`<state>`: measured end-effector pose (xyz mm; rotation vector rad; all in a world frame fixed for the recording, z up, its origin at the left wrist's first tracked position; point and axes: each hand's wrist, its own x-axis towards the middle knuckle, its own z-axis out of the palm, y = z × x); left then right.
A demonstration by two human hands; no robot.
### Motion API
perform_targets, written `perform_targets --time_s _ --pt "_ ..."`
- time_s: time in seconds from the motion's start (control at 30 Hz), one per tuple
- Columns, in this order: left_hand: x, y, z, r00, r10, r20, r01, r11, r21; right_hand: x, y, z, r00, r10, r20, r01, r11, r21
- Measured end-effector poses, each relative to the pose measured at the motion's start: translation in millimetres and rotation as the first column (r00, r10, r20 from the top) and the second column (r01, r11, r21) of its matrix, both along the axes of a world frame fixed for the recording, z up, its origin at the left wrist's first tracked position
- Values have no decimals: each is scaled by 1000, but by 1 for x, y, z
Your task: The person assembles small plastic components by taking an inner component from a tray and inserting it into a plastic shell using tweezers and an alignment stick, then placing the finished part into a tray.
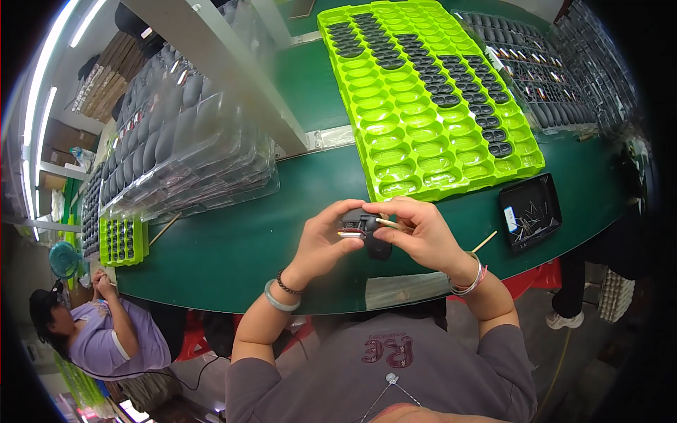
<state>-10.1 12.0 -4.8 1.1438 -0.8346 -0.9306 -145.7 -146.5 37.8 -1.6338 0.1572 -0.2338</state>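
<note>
The small black casing sits above the near edge of the green table, pinched closed in the left hand. The right hand grips a thin wooden stick, its tip at the casing. Steady the casing firmly; probe gently, since the stick looks easily snapped. The lime tray lies beyond.

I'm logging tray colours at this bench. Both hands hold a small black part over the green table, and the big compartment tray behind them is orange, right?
Not quite. The head view shows the big compartment tray is bright lime green, not orange. The rest stands: the left hand and right hand hold a small black part over the green table.
</note>
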Motion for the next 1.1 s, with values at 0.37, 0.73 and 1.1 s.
perform_targets --time_s 0.37,0.73,1.1 --pt "-2 -9 0 996 18 82 -17 1000 -12 0 1 -3 998 -67 -2 67 998 -6" --pt "-14 -10 -8 921 184 342 -146 980 -134 -1 10 -21 979 -202 14 202 968 -150" --pt "-4 -8 -16 997 -33 -73 19 984 -178 0 -2 -18 998 -58 -5 58 997 45"
